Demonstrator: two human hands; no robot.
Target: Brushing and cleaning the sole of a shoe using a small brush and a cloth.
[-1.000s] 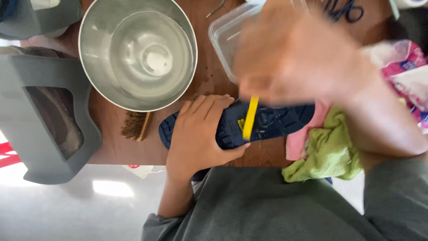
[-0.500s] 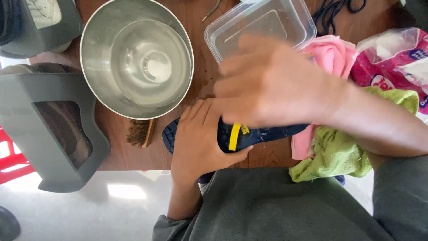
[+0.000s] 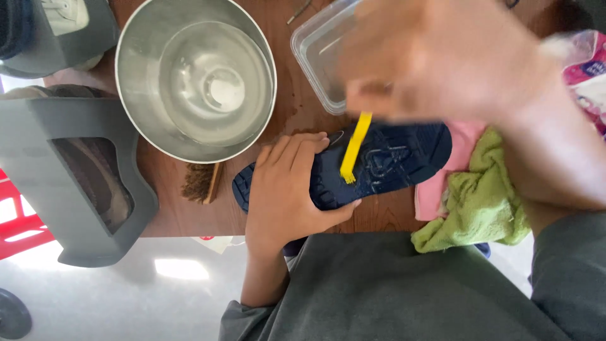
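The left hand (image 3: pixel 287 189) presses flat, fingers spread, on a dark navy rubber shoe sole (image 3: pixel 379 161) with moulded tread, lying on the brown wooden table (image 3: pixel 189 211). The blurred right hand (image 3: pixel 442 63) pinches a slim yellow plastic brush (image 3: pixel 355 146), bristles on the sole. Nearby sit a round steel bowl (image 3: pixel 196 76), a clear plastic tub (image 3: pixel 319 53) and a nubby green cloth (image 3: pixel 473 208).

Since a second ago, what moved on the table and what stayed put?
The right hand has kept shifting with the yellow brush: its bristles were near the sole's middle, slid toward the left hand, and now sit mid-sole again. The left hand stays pressed on the dark blue shoe sole. The metal bowl, clear plastic container and green cloth have not moved.
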